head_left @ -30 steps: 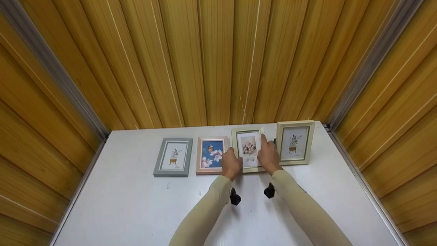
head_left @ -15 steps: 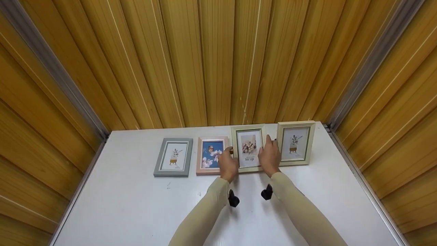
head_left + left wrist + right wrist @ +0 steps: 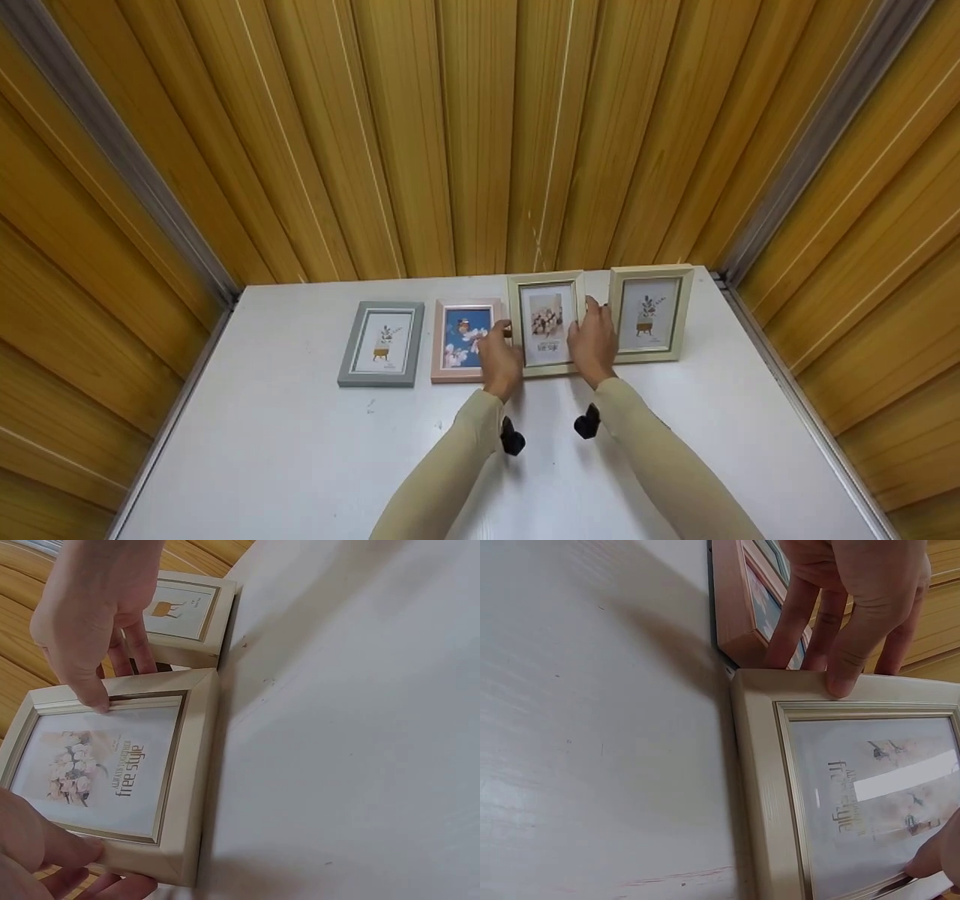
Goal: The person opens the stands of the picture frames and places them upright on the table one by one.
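Observation:
A cream photo frame (image 3: 547,324) with a bouquet picture and "free style" lettering stands on the white surface between both hands. My left hand (image 3: 501,361) grips its left side, the thumb on the front and the fingers beside and behind the edge. On the opposite side my right hand (image 3: 594,343) holds the edge in the same manner; in the left wrist view its thumb (image 3: 90,694) presses the front border. A second cream frame (image 3: 649,313) with a potted-plant picture stands just right of my right hand. The pink frame (image 3: 457,375) is partly covered by my left hand.
At the far left of the row is a grey-blue frame (image 3: 381,345) with a potted-plant picture. The white surface (image 3: 285,450) extends in front of the row. Ribbed wood-look panels (image 3: 480,150) rise behind and at both sides.
The bouquet frame has risen to a slightly more upright stance. My left hand has shifted slightly left, and my right hand has moved from over its front to its right edge.

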The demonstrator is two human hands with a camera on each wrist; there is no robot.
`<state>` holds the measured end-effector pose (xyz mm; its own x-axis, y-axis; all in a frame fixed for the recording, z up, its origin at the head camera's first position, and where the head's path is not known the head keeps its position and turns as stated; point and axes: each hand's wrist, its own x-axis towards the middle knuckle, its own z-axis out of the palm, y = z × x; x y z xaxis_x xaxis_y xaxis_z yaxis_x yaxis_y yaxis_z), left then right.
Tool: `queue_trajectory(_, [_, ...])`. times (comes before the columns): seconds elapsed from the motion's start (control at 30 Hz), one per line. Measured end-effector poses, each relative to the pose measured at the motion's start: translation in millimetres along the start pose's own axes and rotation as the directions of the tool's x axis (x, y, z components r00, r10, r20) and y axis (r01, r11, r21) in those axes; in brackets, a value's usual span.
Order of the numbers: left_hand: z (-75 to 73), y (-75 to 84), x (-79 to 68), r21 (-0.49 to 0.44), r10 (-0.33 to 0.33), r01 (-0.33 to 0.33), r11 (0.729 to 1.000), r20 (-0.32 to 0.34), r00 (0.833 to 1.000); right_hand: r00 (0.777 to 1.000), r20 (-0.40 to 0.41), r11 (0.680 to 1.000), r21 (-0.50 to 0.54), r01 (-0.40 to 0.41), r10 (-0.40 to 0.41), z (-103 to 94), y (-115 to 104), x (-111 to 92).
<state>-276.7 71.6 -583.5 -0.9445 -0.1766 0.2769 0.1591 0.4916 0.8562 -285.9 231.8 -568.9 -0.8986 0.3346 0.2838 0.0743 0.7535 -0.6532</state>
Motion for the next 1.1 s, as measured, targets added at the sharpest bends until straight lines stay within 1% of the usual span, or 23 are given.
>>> queue_trajectory(0.2, [-5.6,1.7,-2.5,0.024,-0.007,0.006,1.0,0.016,1.0,1.0,0.016,1.0,0.015,-0.004,0.004,-1.0,-1.1,-0.9])
queue_trajectory(0.3, [-10.3,4.0,-5.0,0.027,0.003,-0.004,1.0,0.03,1.0,1.0,0.027,1.0,0.024,-0.008,0.008,-4.0,-1.9,-0.2])
queue_trajectory(0.4, [-15.1,7.6,-7.9,-0.004,0.027,-0.027,1.0,0.039,0.999,0.999,0.039,0.999,0.031,-0.013,0.012,-7.6,-3.4,1.7])
queue_trajectory(0.47, [-17.5,10.2,-9.2,-0.037,0.052,-0.051,0.998,0.031,0.998,0.998,0.053,0.999,0.038,-0.019,0.017,-9.8,-4.1,3.4])
queue_trajectory(0.57, [-21.0,15.3,-11.2,-0.089,0.067,-0.065,0.994,0.021,0.998,0.997,0.075,0.998,0.062,-0.023,0.019,-13.5,-5.3,6.1])
queue_trajectory(0.63, [-23.8,18.4,-12.5,-0.119,0.054,-0.051,0.992,0.024,0.998,0.996,0.09,0.997,0.074,-0.024,0.017,-15.1,-6.0,7.7])
queue_trajectory(0.8, [-30.9,24.9,-15.7,-0.178,-0.008,0.021,0.984,0.074,0.997,0.993,0.121,0.995,0.095,-0.025,0.014,-16.4,-7.2,11.4])
queue_trajectory(1.0, [-35.1,30.4,-20.7,-0.204,-0.024,0.046,0.978,0.112,0.993,0.988,0.156,0.986,0.164,-0.024,-0.002,-14.0,-5.5,15.4])
queue_trajectory(1.1, [-35.9,33.2,-24.5,-0.214,-0.045,0.074,0.974,0.14,0.989,0.986,0.166,0.978,0.206,-0.02,-0.015,-10.8,-3.6,18.5])
